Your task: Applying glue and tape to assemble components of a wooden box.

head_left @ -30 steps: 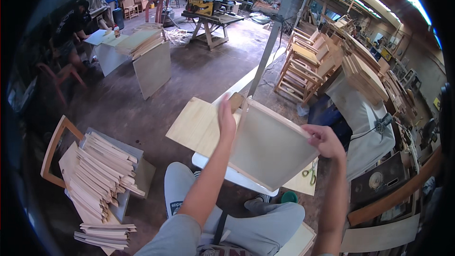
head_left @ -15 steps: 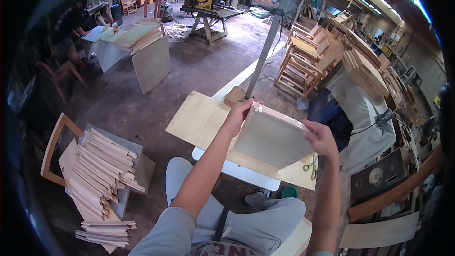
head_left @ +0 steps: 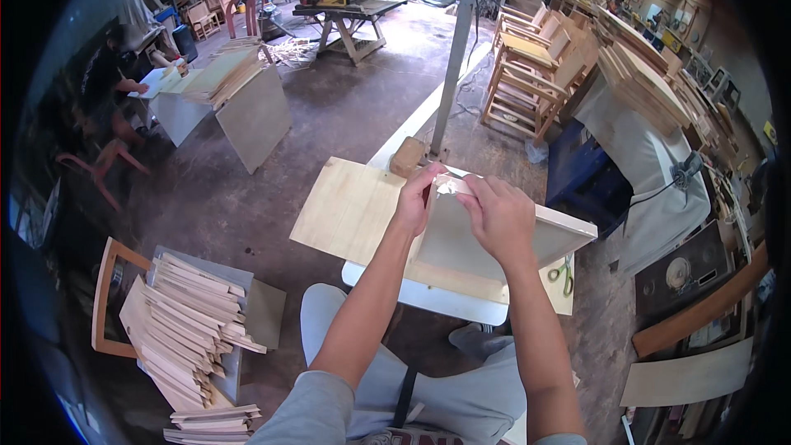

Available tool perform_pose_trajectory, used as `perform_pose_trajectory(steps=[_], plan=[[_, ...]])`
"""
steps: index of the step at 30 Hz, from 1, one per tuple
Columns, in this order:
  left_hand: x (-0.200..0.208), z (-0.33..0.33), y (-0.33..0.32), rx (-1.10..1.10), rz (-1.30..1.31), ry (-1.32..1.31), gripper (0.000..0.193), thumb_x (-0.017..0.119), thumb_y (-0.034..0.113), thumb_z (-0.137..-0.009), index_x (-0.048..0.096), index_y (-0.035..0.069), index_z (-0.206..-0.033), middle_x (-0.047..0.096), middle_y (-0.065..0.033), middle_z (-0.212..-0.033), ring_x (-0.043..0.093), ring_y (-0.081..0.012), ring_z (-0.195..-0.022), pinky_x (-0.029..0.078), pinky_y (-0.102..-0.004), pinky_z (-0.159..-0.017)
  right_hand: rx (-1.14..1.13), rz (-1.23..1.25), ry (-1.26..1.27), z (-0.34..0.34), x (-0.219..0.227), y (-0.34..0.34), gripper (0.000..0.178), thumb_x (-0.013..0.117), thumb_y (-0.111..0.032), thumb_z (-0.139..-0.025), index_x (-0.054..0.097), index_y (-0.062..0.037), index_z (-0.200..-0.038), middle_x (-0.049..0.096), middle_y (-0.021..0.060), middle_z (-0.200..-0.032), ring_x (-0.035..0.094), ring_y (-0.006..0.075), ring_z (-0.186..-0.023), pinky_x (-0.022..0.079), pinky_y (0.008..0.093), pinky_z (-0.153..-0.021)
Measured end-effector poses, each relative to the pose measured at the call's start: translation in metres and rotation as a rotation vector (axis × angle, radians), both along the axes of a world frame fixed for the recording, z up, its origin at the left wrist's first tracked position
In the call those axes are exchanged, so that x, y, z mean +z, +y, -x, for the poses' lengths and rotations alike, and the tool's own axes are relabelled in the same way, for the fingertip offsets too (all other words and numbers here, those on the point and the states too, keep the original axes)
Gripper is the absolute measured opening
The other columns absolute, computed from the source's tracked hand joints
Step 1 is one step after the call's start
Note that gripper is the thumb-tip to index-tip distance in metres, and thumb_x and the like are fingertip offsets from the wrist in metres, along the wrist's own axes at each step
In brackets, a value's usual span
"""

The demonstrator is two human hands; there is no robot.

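Observation:
A shallow wooden tray (head_left: pixel 470 239), with a pale bottom panel and raised wooden edges, stands tilted up in front of me. My left hand (head_left: pixel 416 202) is closed round its left side near the top corner. Over the top edge curls my right hand (head_left: pixel 501 216), its fingers and thumb gripping beside that same corner. Between the hands, a glossy clear strip like tape or film (head_left: pixel 447 185) lies on the edge. The tray's lower side rests on a plywood sheet (head_left: pixel 346 206), where green-handled scissors (head_left: pixel 562 278) lie to the right.
A white bench (head_left: pixel 424 298) carries the plywood, and a wooden block (head_left: pixel 408 156) sits near a metal post (head_left: pixel 455 74). Stacked wood strips (head_left: pixel 185 330) are at left. Wooden chairs (head_left: pixel 535 74) and a table saw (head_left: pixel 346 0) stand farther off. Another person (head_left: pixel 107 82) works far left.
My right hand has left the tray's right corner and moved left along the top edge, close to my left hand. The tray's right corner now shows bare. The left hand keeps its hold.

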State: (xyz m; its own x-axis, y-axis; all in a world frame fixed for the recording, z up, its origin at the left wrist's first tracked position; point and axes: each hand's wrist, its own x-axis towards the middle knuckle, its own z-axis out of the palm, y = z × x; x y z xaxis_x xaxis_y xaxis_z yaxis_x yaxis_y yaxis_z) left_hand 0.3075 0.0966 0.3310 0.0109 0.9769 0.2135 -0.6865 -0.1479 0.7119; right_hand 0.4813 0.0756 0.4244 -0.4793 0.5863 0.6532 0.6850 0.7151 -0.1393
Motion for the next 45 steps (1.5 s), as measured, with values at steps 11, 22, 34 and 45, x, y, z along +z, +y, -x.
perform_pose_trajectory(steps=[11, 22, 34, 45], plan=[[0.006, -0.005, 0.004, 0.115, 0.04, -0.015, 0.037, 0.049, 0.036, -0.106, 0.068, 0.005, -0.097, 0.069, -0.0056, -0.091, 0.065, -0.0156, -0.088, 0.05, -0.0322, -0.084, 0.051, -0.118, 0.09, 0.0, -0.01, 0.023, 0.026, 0.077, -0.029, -0.083, 0.071, -0.0106, -0.101, 0.069, 0.0026, -0.083, 0.069, 0.0222, -0.078, 0.052, 0.0373, -0.066], [-0.008, -0.006, 0.009, 0.11, 0.049, 0.029, 0.035, 0.053, 0.037, -0.103, 0.067, 0.006, -0.1, 0.069, -0.0062, -0.094, 0.066, -0.0165, -0.091, 0.05, -0.0328, -0.086, -0.005, -0.047, 0.109, -0.004, -0.001, 0.011, 0.026, 0.078, -0.028, -0.08, 0.074, -0.0104, -0.099, 0.072, 0.0051, -0.084, 0.069, 0.0251, -0.076, 0.053, 0.038, -0.066], [0.005, -0.007, 0.008, 0.187, 0.028, 0.124, 0.039, 0.049, 0.036, -0.102, 0.067, 0.002, -0.095, 0.068, -0.0076, -0.089, 0.065, -0.0182, -0.088, 0.051, -0.0341, -0.083, 0.058, -0.001, -0.078, -0.008, 0.004, 0.011, 0.027, 0.073, -0.033, -0.088, 0.068, -0.0098, -0.1, 0.065, 0.0067, -0.081, 0.067, 0.0291, -0.074, 0.052, 0.0418, -0.065], [-0.016, -0.012, 0.015, 0.279, -0.046, 0.125, 0.04, 0.044, 0.034, -0.106, 0.066, 0.004, -0.091, 0.065, -0.0051, -0.087, 0.061, -0.0146, -0.084, 0.046, -0.0311, -0.08, -0.022, -0.219, 0.028, 0.003, -0.015, 0.021, 0.027, 0.073, -0.038, -0.085, 0.068, -0.0135, -0.095, 0.062, 0.0016, -0.076, 0.064, 0.0217, -0.067, 0.047, 0.0368, -0.059]])
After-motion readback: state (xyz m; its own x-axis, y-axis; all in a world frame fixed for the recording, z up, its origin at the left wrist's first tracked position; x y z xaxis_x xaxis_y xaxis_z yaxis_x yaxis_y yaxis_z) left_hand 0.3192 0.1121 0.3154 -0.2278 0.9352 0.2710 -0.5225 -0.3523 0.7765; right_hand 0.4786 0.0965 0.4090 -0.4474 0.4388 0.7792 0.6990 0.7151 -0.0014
